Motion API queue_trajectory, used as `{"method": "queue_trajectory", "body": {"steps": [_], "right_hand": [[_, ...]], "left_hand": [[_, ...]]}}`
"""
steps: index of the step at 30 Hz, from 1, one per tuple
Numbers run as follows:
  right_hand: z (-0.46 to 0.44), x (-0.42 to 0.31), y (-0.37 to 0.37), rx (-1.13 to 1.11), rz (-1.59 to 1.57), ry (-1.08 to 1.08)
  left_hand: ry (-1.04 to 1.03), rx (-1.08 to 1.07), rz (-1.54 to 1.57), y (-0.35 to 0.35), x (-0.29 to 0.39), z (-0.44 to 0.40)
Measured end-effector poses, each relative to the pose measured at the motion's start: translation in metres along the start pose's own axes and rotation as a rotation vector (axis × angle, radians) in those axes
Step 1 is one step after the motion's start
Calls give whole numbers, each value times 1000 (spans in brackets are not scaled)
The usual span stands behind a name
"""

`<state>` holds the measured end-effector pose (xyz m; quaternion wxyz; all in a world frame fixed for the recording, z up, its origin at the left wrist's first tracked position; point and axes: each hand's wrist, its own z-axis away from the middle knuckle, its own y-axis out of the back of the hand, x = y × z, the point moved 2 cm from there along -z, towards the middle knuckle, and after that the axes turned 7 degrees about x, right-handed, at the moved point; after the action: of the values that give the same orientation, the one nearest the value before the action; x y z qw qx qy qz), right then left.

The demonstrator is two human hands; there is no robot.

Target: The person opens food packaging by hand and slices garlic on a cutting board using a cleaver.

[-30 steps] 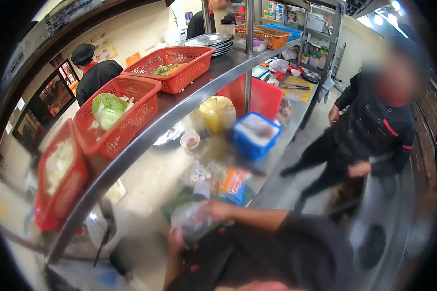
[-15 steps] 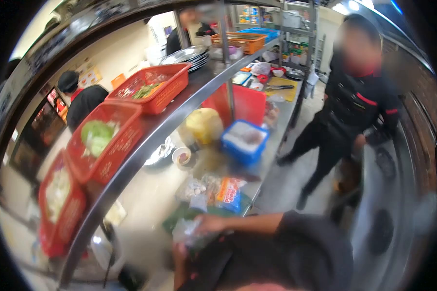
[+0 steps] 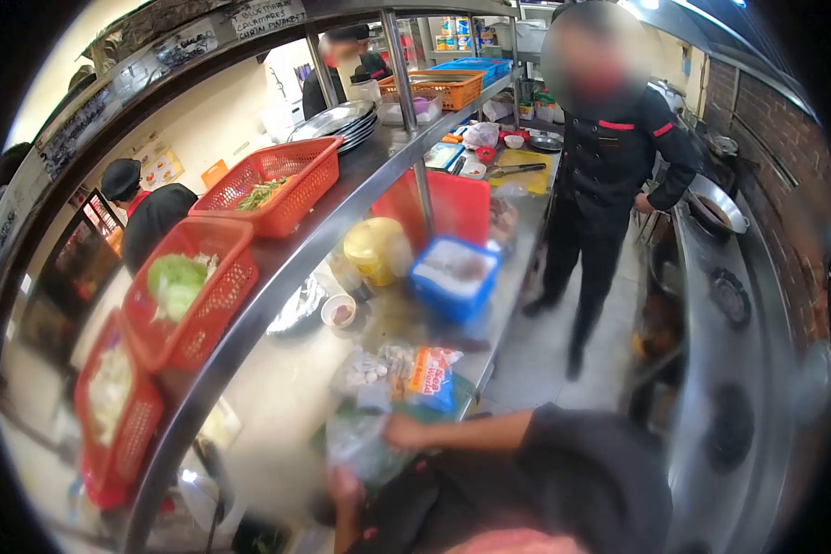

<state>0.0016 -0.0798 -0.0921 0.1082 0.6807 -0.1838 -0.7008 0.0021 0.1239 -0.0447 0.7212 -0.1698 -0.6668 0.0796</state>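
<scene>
A clear plastic bag (image 3: pixel 358 445) is between my two hands over a green board or mat (image 3: pixel 466 392) on the metal counter. My left hand (image 3: pixel 344 487) is closed at the bag's near edge, its fingertips partly blurred. My right hand (image 3: pixel 404 432) comes in from the right, with fingers bent round the bag's other side. What the bag contains is too blurred to tell. Just beyond lie an orange and blue "Sea World" packet (image 3: pixel 433 379) and a clear bag of pale pieces (image 3: pixel 365 374).
Farther along the counter stand a blue tub (image 3: pixel 452 288), a yellow bucket (image 3: pixel 375 251), a small cup (image 3: pixel 339 311) and a red board (image 3: pixel 462 208). Red baskets (image 3: pixel 189 294) of vegetables line the raised shelf at left. A person (image 3: pixel 605 175) stands in the aisle by the stove (image 3: pixel 743 355).
My hands have moved slightly apart and the plastic bag looks more spread between them. The view has shifted, and the person in the aisle appears farther left.
</scene>
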Motion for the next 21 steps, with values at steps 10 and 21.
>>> {"method": "queue_trajectory", "body": {"steps": [10, 21], "right_hand": [[3, -28, 22, 58, -496, -325], [25, -32, 23, -136, -9, -292]], "left_hand": [[-176, -78, -549, 43, -26, -4], [449, 124, 178, 43, -12, 26]]}}
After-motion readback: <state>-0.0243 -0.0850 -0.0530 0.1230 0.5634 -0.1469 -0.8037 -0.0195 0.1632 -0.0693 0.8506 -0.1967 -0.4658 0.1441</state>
